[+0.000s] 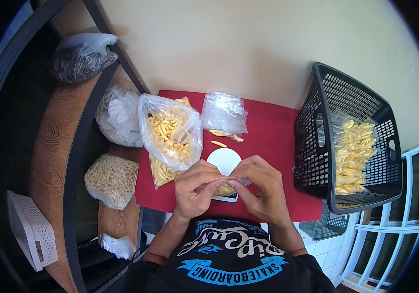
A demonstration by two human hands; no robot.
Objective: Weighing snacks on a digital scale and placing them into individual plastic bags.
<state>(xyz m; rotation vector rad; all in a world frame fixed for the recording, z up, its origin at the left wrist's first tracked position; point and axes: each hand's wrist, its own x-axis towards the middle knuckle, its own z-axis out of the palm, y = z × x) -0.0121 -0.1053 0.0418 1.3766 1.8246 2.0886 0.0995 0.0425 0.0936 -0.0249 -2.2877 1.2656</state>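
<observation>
My left hand (198, 188) and my right hand (262, 188) meet over a white kitchen scale (224, 160), pinching the top edge of a small clear plastic bag (225, 189). Yellow pieces show in the bag beneath my fingers. Left of the scale, a large open plastic bag (169, 135) holds yellow finger-shaped snacks and what looks like a clear scoop; more snacks in plastic lie under it. Behind the scale are a stack of empty clear bags (225, 111), a few loose snacks near its front edge and a single snack piece (219, 144).
A black perforated basket (314, 183) with many filled bags (354, 157) stands on the right of the red table (268, 128). Wooden shelves (59, 146) at left carry a bag of pale snacks (112, 179), other bags and a white basket (35, 230). A wall rises behind.
</observation>
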